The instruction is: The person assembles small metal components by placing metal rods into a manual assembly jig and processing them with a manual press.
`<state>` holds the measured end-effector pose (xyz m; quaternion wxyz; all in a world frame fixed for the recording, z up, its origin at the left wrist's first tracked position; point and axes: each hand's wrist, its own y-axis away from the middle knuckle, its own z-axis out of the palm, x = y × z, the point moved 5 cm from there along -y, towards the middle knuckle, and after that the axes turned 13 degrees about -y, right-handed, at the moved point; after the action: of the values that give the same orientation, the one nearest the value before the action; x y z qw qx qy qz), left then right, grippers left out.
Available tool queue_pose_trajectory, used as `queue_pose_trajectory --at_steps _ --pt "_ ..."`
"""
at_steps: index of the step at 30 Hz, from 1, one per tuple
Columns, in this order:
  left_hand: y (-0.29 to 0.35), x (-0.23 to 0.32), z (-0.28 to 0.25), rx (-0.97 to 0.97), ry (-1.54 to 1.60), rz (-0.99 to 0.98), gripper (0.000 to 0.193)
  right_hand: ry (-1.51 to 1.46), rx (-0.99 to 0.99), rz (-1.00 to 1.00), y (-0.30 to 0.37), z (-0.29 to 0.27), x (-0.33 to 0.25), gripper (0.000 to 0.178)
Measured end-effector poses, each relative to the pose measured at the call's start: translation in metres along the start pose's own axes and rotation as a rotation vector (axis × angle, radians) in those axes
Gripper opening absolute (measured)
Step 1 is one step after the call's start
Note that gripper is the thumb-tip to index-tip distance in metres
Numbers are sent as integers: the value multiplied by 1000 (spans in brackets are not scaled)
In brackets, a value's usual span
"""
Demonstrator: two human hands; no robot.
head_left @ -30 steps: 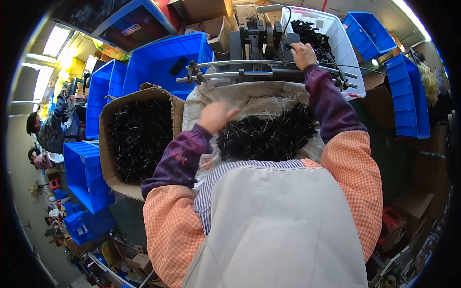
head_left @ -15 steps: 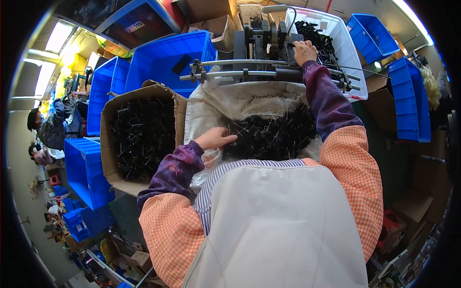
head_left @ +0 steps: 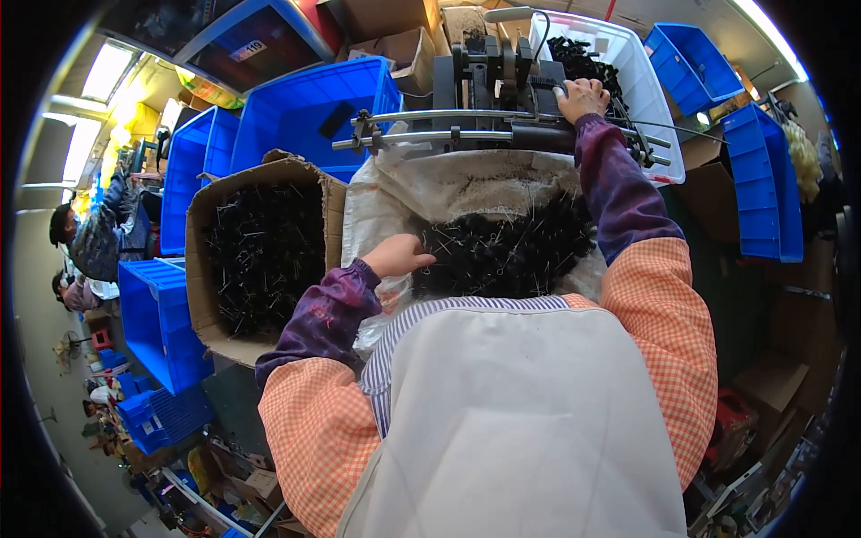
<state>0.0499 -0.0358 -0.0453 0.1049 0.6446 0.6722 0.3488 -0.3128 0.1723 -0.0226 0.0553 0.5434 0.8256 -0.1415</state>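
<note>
My left hand (head_left: 399,255) lies at the left edge of a pile of small black metal parts (head_left: 520,251), which fills an open white sack (head_left: 466,188) right in front of me. Its fingertips are buried in the parts, so I cannot see whether they hold any. My right hand (head_left: 583,97) is stretched out to a grey and black bench machine (head_left: 489,72) behind the sack. Its fingers are curled over a black block on top of the machine. Two long metal rods (head_left: 430,125) run across the machine's front.
A cardboard box (head_left: 202,260) of the same black parts stands to my left. Blue plastic bins (head_left: 305,99) stand behind it, more blue bins (head_left: 762,179) at the right. A white tub (head_left: 646,81) with black parts sits behind the machine. Other people (head_left: 99,233) work at far left.
My left hand has come down from the sack's upper left fold to the near left edge of the pile. My right hand has stayed on the machine.
</note>
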Motion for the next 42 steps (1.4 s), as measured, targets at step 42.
queue_pose_trajectory --at_steps 42 --pt "-23 96 -111 717 485 398 21 -230 267 -303 21 -56 65 32"
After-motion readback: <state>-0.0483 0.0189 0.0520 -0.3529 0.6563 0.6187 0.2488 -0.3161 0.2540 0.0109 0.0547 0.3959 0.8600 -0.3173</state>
